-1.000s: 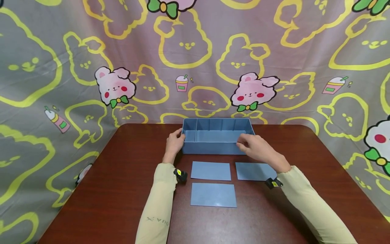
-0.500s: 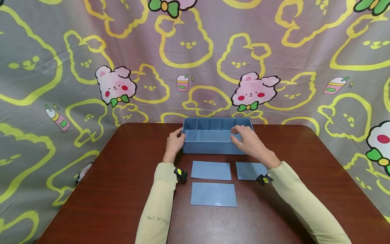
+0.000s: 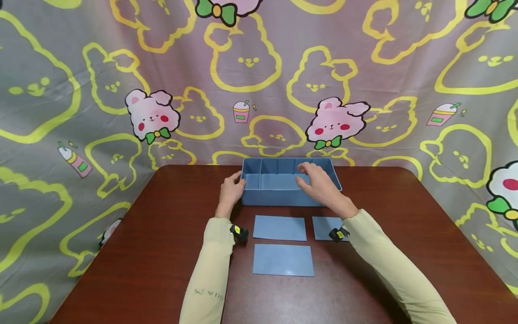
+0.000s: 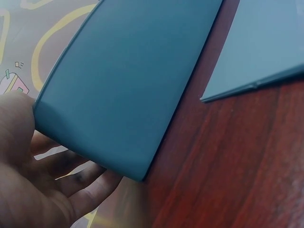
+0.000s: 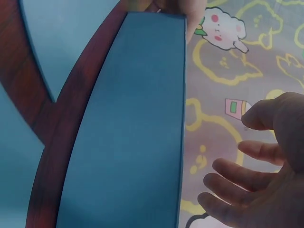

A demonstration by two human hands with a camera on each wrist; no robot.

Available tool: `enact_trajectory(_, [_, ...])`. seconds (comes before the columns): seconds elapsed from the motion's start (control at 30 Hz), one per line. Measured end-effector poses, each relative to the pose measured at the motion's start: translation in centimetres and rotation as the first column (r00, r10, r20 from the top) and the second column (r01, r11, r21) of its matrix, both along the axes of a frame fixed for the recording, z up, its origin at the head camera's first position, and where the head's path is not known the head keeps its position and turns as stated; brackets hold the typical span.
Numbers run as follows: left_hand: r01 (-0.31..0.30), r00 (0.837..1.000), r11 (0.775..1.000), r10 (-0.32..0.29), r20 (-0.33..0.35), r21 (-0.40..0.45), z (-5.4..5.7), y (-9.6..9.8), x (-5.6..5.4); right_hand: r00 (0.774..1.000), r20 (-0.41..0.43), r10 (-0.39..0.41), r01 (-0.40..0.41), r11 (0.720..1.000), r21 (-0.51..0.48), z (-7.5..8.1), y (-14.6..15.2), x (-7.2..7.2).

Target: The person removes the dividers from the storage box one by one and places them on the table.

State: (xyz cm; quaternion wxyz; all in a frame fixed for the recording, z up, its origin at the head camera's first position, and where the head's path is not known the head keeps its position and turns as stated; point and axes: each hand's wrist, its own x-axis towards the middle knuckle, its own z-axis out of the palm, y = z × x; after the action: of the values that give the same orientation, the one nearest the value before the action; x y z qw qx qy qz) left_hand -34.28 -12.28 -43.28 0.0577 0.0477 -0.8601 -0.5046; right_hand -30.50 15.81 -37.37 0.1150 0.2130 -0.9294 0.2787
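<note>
A blue rectangular box with an open top stands towards the back of the table. A thin divider crosses it near its left end, and upright grooves show on its back wall. My left hand grips the box's left end, thumb at the front corner and fingers along the end wall. Over the right part of the box, my right hand hovers with fingers spread and loosely bent, holding nothing. In the right wrist view, those fingers are apart from the box's front wall.
Three flat blue panels lie in front of the box: a near one, a middle one and a right one partly covered by my right wrist. The brown table meets a patterned curtain behind.
My right hand has moved left from the box's right front rim to above its inside, its fingers spreading apart. The left hand, box and panels stay in place.
</note>
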Motion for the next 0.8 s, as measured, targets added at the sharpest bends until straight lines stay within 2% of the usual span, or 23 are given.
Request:
enact_trajectory(0.2, [-0.009, 1.0, 1.0, 0.009, 0.001, -0.002, -0.1, 0.0, 0.0, 0.999, 0.043, -0.014, 0.016, 0.999, -0.038, -0.2, -1.0, -0.7])
enact_trajectory(0.4, [-0.005, 1.0, 1.0, 0.005, 0.003, 0.001, -0.1, 0.1, -0.1, 0.998, 0.051, -0.033, 0.037, 0.997, -0.073, -0.4, -1.8, -1.4])
enact_trajectory(0.8, [-0.014, 1.0, 1.0, 0.014, 0.01, 0.0, -0.1, 0.1, 0.1, 0.988, 0.155, -0.016, 0.035, 0.992, -0.118, -0.9, -3.9, -2.9])
